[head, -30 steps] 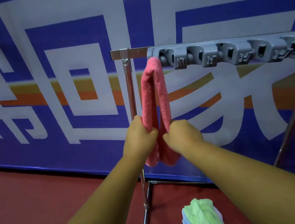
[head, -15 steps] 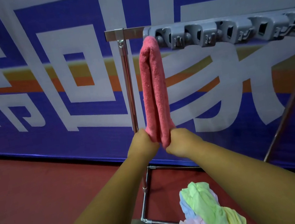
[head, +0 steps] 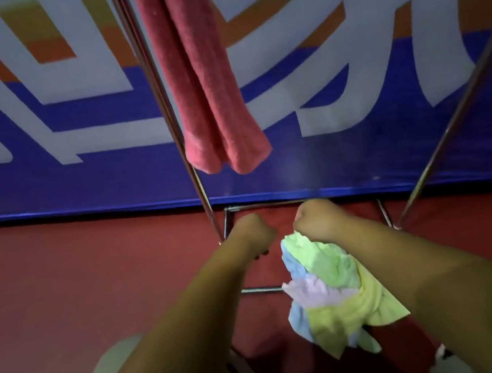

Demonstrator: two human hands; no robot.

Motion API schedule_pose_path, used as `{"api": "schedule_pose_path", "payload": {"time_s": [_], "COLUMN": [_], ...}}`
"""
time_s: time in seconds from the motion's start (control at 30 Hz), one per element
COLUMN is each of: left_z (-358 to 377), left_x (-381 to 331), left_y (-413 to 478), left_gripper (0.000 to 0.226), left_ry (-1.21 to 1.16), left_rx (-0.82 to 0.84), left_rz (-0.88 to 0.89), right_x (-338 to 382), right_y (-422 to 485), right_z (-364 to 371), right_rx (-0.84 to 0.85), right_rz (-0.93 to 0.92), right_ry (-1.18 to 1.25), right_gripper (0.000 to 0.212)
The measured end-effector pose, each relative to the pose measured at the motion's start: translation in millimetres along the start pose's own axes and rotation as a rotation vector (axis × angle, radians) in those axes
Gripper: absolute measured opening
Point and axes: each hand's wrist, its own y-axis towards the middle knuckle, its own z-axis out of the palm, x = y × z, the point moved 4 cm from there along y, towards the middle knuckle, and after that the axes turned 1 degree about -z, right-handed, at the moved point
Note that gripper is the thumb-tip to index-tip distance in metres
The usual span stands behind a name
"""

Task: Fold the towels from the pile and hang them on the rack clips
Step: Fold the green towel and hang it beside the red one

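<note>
- Pink towel (head: 204,79) hangs folded beside the rack pole (head: 167,108).
- Left hand (head: 254,233) curled, empty.
- Right hand (head: 315,220) curled at the top of the towel pile (head: 332,299), which lies on the red floor (head: 61,298).

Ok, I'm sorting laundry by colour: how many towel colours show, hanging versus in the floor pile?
Hanging pink terry towel: 1 colour
Crumpled floor pile of towels: 4 colours (green, blue, lilac, yellow)
Total: 5 colours
</note>
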Motion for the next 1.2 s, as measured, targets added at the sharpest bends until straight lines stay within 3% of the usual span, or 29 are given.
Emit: {"api": "schedule_pose_path", "payload": {"time_s": [0.23,0.43,0.53,0.7,0.8,0.87,0.93,1.07,1.2], "left_z": [133,232,265,292,308,315,326,327,307], "left_x": [31,74,89,77,57,43,39,38,38], "left_y": [59,83,89,104,108,112,118,130,132], "left_gripper": [0.029,0.037,0.044,0.052,0.034,0.046,0.062,0.046,0.041], "left_ry": [0.017,0.318,0.355,0.283,0.236,0.210,0.076,0.104,0.096], "left_rx": [0.254,0.280,0.281,0.289,0.398,0.390,0.406,0.330,0.018], "left_rz": [-0.168,-0.143,-0.086,0.039,0.085,0.170,0.081,-0.036,0.022], "right_x": [-125,-202,-227,-245,-246,-250,-258,-269,-268], "right_y": [26,27,32,37,44,47,48,44,38], "right_z": [83,133,150,161,160,162,166,174,170], "right_rx": [0.139,0.252,0.276,0.270,0.267,0.271,0.259,0.236,0.234], "right_rz": [0.302,0.462,0.503,0.499,0.494,0.493,0.496,0.530,0.587], "right_ry": [0.304,0.311,0.308,0.218,0.175,0.144,0.109,0.066,0.170], "right_gripper": [0.014,0.020,0.021,0.023,0.020,0.010,0.006,0.009,0.019]}}
